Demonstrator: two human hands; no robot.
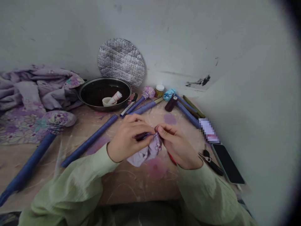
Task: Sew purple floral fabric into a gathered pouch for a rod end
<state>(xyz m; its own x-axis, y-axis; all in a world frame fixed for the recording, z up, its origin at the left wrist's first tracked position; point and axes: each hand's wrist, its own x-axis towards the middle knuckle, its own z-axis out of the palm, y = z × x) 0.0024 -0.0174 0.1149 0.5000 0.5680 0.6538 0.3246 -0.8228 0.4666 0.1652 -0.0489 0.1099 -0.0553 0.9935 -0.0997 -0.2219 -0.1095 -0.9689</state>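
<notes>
Over the middle of the table, my left hand [129, 136] is closed on a piece of pale lilac floral cloth [154, 147], gathered at its top. A dark purple thing [140, 136], mostly hidden by the fingers, shows in the same hand. My right hand [180, 144] meets the left at the gathered end of the cloth, thumb and forefinger pinched there. Whether thread runs between these fingertips is too small to tell. The loose part of the cloth hangs below my left hand. A red thing [172, 158] shows in part beside my right wrist.
A black pan [94, 105] holds a small white cup [107, 102]. Blue-wrapped sticks [90, 139] lie around, one with a cloth-covered head [62, 119]. A dark thread spool [171, 103] stands behind my hands. Scissors-like snips [213, 163] and a phone [228, 163] lie right, near the wall.
</notes>
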